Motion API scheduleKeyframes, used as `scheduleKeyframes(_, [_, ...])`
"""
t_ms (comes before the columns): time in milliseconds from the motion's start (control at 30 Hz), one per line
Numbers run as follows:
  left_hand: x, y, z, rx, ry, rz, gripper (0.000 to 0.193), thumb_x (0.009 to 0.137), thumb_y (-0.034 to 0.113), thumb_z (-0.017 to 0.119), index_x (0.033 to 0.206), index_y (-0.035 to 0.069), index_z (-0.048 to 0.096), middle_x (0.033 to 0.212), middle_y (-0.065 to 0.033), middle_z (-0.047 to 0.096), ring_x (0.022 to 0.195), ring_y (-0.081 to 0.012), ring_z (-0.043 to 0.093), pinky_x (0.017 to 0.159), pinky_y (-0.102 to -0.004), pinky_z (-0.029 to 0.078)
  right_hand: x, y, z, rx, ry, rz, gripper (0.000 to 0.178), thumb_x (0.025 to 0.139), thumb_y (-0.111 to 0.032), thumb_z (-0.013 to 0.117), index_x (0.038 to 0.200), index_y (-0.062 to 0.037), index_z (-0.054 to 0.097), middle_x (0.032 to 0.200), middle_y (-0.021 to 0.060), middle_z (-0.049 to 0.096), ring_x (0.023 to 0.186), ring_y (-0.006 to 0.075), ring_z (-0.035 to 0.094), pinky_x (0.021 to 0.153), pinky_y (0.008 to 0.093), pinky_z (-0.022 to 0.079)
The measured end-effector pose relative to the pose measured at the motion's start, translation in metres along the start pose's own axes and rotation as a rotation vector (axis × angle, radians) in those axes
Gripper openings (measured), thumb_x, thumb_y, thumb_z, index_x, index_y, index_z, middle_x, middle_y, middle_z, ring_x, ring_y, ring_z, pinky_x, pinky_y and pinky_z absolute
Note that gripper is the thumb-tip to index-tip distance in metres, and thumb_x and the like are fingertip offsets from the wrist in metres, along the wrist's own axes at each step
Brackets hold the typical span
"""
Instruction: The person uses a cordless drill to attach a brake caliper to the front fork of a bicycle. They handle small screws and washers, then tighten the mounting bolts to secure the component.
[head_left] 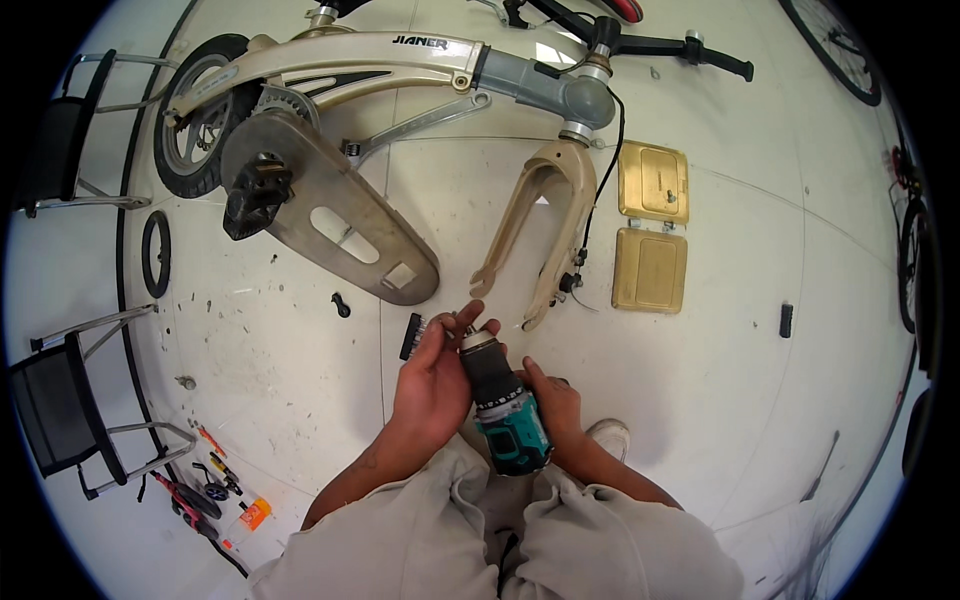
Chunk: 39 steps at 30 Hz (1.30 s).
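While the L hand [430,390] curled part-way around the chuck [478,340], its thumb & index sat close together nr the tip; couldn't tell if they pinched a small bit or just rested there. The R hand [558,405] was closed on the far side of the drill [513,432], most of its fingers hidden behind the body.

Just beyond the L fingertips, in this view, came the open ends of the beige fork [578,195], w/ the rounded end of the metal guard [405,280] to the L. A dark block w/ pale teeth [410,337] showed right beside the L hand. Out to the R, pale floor [720,400] ran as far as a small black block [786,320]; the gold case [650,270] lay open past the fork, its two halves flat. Knees in grey trousers [380,530] bounded the near side.

The drill was btwn the hands, above the lap: teal & black body, silvery chuck, marked collar, nose pointing away from the person & tilted a bit L.
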<state>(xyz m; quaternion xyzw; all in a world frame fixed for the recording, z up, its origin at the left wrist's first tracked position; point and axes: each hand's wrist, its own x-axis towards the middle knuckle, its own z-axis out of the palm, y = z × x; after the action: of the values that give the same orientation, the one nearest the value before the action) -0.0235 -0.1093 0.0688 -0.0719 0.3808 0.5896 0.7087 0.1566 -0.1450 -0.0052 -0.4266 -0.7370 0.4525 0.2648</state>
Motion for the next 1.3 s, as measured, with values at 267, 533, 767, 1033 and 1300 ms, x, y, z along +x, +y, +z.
scheduleKeyframes(267, [-0.011, 0.000, 0.009, 0.108, -0.153, -0.116, 0.023, 0.101, 0.033, 0.039, 0.100, 0.012, 0.049, 0.134, -0.0107, 0.043, 0.110, -0.0253, 0.049, 0.090, -0.0483, 0.046, -0.024, 0.022, 0.009, 0.129, 0.090, -0.129, 0.052, 0.076, -0.005, 0.060, 0.124, 0.0071, 0.047, 0.096, 0.0174, 0.066, 0.079, 0.0325, 0.065, 0.071, 0.0388, 0.053])
scheduleKeyframes(533, [-0.020, -0.003, 0.004, 0.130, -0.190, -0.166, 0.023, 0.099, 0.030, 0.046, 0.099, 0.007, 0.047, 0.123, -0.0137, 0.048, 0.108, -0.0242, 0.050, 0.092, -0.0443, 0.046, -0.020, 0.007, 0.006, 0.057, 0.240, -0.322, 0.045, 0.072, -0.006, 0.063, 0.114, 0.0078, 0.052, 0.095, 0.0183, 0.065, 0.078, 0.0332, 0.065, 0.070, 0.0401, 0.053])
scheduleKeyframes(767, [-0.018, -0.009, 0.007, 0.138, -0.260, -0.167, 0.022, 0.098, 0.029, 0.048, 0.098, 0.007, 0.048, 0.108, -0.0119, 0.052, 0.102, -0.0245, 0.053, 0.091, -0.0426, 0.045, -0.023, 0.010, 0.005, 0.057, 0.255, -0.327, 0.047, 0.069, -0.007, 0.065, 0.112, 0.0080, 0.052, 0.094, 0.0187, 0.065, 0.079, 0.0329, 0.065, 0.072, 0.0418, 0.053])
scheduleKeyframes(1033, [-0.020, -0.009, 0.005, 0.191, -0.260, -0.157, 0.023, 0.097, 0.030, 0.050, 0.095, 0.007, 0.048, 0.103, -0.0104, 0.053, 0.098, -0.0245, 0.054, 0.090, -0.0471, 0.046, -0.021, 0.008, 0.008, 0.042, 0.286, -0.378, 0.046, 0.071, -0.007, 0.064, 0.113, 0.0081, 0.051, 0.097, 0.0185, 0.065, 0.080, 0.0322, 0.066, 0.072, 0.0411, 0.054])
scheduleKeyframes(1300, [-0.020, -0.009, 0.005, 0.191, -0.235, -0.185, 0.022, 0.097, 0.029, 0.050, 0.095, 0.007, 0.049, 0.102, -0.0102, 0.053, 0.099, -0.0247, 0.054, 0.089, -0.0465, 0.046, -0.023, 0.007, 0.007, 0.047, 0.260, -0.349, 0.045, 0.072, -0.007, 0.064, 0.112, 0.0079, 0.053, 0.098, 0.0186, 0.065, 0.081, 0.0323, 0.066, 0.073, 0.0411, 0.054])
